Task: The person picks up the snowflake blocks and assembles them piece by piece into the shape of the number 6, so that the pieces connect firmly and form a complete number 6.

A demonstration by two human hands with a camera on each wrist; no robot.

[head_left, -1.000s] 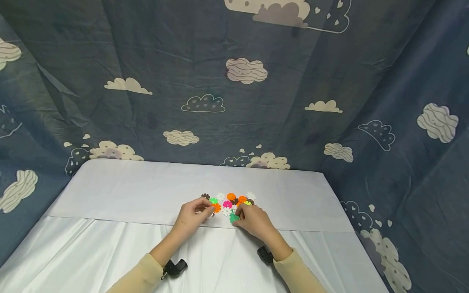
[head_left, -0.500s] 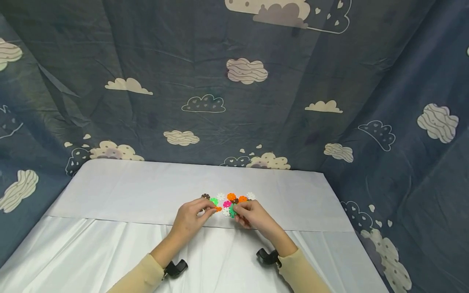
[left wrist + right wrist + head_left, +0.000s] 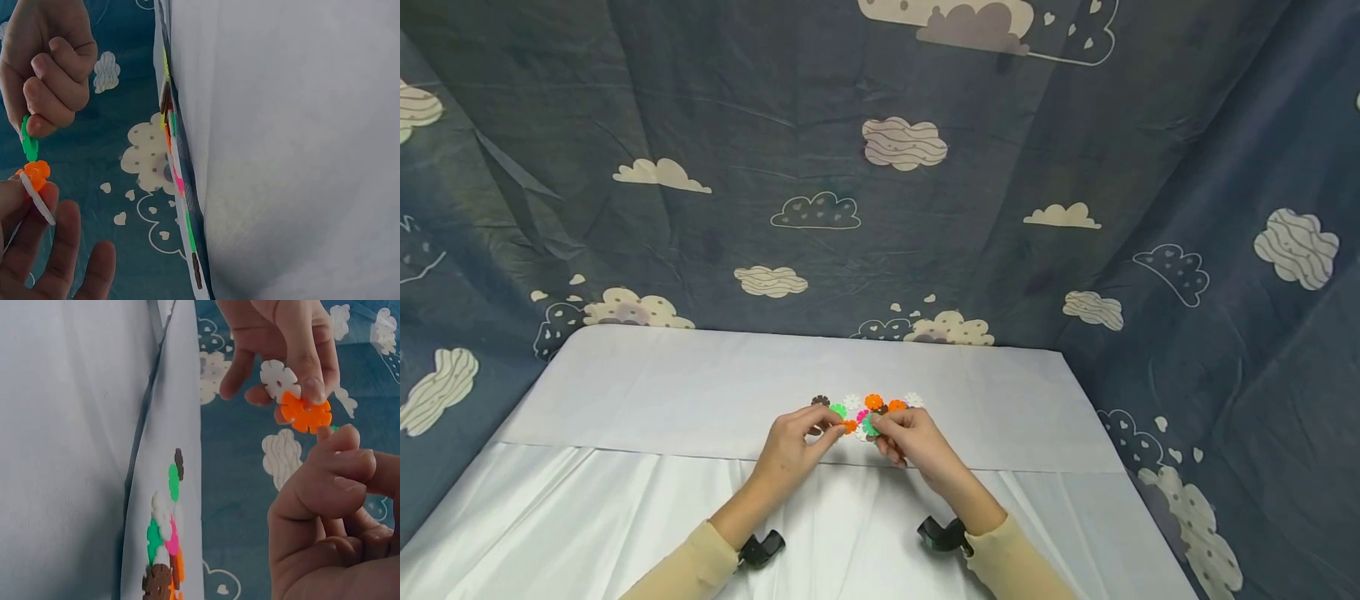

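Observation:
In the head view my left hand pinches an orange slotted flower-shaped disc between thumb and fingertips. A white disc of the same sort is joined to its edge, as the right wrist view shows. Opposite it, my right hand pinches a green disc. The green disc's lower edge comes right up to the orange disc in the left wrist view. My right fingers hide most of the green disc in the right wrist view.
Several more slotted discs lie on the white-covered table just beyond my hands, among them a brown disc, an orange disc and a white disc. A dark cloud-print curtain hangs behind the table.
My right hand has picked up the green disc and brought it left, close to the orange one. My left hand has stayed nearly in place while the orange disc has turned to a flatter angle.

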